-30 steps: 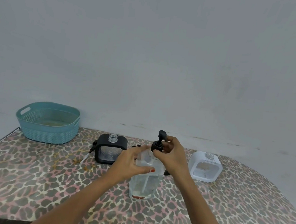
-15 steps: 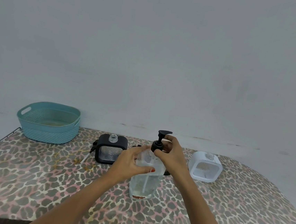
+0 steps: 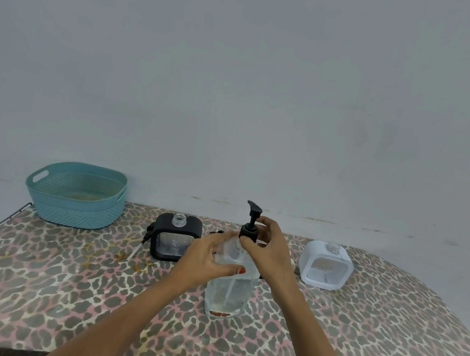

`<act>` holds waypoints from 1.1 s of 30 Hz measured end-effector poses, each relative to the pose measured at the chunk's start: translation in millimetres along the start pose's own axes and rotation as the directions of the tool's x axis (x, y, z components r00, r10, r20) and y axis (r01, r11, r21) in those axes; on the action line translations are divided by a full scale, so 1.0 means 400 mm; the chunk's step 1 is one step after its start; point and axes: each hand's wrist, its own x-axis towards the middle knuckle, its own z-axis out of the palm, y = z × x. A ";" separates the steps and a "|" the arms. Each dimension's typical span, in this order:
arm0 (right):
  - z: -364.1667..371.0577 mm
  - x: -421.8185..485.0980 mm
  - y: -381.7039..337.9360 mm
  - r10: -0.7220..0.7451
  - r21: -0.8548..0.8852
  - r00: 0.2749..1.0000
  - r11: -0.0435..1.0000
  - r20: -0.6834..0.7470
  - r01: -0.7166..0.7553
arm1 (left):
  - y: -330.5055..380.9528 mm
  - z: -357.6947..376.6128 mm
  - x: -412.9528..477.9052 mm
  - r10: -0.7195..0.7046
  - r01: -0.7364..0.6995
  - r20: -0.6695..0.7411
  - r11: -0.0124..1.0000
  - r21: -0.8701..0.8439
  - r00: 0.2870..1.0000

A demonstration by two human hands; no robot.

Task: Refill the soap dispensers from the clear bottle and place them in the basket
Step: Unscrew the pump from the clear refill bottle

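Clear bottle (image 3: 229,289), smooth plastic, black pump (image 3: 251,222).

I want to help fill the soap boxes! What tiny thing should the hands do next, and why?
Probably the right hand should twist the black plastic pump off the clear plastic bottle that the left hand grips. The pump blocks its neck, and the black square dispenser and white square dispenser stand uncapped, ready for pouring.

Bare forearms (image 3: 134,311); left hand (image 3: 205,264) thumbnail painted orange-red.
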 end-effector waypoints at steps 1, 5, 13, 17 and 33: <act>0.003 0.000 0.003 -0.011 -0.020 1.000 1.000 -0.013 0.011 | 0.001 0.000 -0.001 0.001 -0.001 -0.006 1.000 0.005 1.000; 0.007 0.004 0.009 -0.026 -0.040 0.997 0.999 -0.077 0.023 | -0.003 0.001 0.000 0.009 -0.009 -0.021 1.000 0.021 1.000; -0.004 0.001 0.002 0.012 0.002 1.000 1.000 0.006 -0.012 | 0.006 0.000 -0.002 0.005 -0.005 -0.002 1.000 0.005 1.000; -0.005 0.002 0.002 -0.020 -0.097 0.998 0.995 -0.065 0.014 | 0.001 -0.001 -0.005 0.006 -0.006 -0.012 1.000 0.001 1.000; -0.137 0.005 -0.142 -0.216 -0.072 0.935 0.976 -0.280 0.204 | 0.009 -0.001 -0.005 0.019 -0.019 -0.024 1.000 -0.001 1.000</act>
